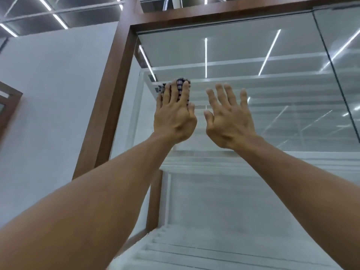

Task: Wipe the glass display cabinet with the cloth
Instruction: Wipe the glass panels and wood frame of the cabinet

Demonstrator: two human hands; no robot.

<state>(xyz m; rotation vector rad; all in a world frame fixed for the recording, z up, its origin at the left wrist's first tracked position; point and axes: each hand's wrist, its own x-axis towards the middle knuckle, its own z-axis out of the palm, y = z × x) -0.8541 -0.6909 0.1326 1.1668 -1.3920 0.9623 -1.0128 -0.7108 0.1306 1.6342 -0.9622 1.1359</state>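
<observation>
- The view looks steeply up at the glass display cabinet, whose front pane fills the right and middle of the scene.
- A brown wooden frame runs up the cabinet's left edge and across its top.
- The left hand is raised against the glass, just right of the wooden upright, with its back toward the camera.
- Under it lies the cloth, a dark-and-light checked piece bunched between palm and pane. It shows above the fingertips, between the fingers, and a little out to the left.
- The left fingers lie nearly straight and slightly apart over the cloth, pressing it flat to the glass. The thumb sits at the cloth's right edge (whether it pinches the fabric cannot be told).
- The right hand is raised just beside the left one, close but apart from it, and holds nothing.
- The right fingers are straight and spread, palm toward the pane. Whether the palm touches the glass cannot be told.
- Through the glass, pale shelves cross the cabinet one above another, and bright strip lights reflect in the pane.
- Left of the cabinet stands a plain pale wall, with the corner of another brown frame at the far left edge.
- Overhead, ceiling strip lights run in lines.
</observation>
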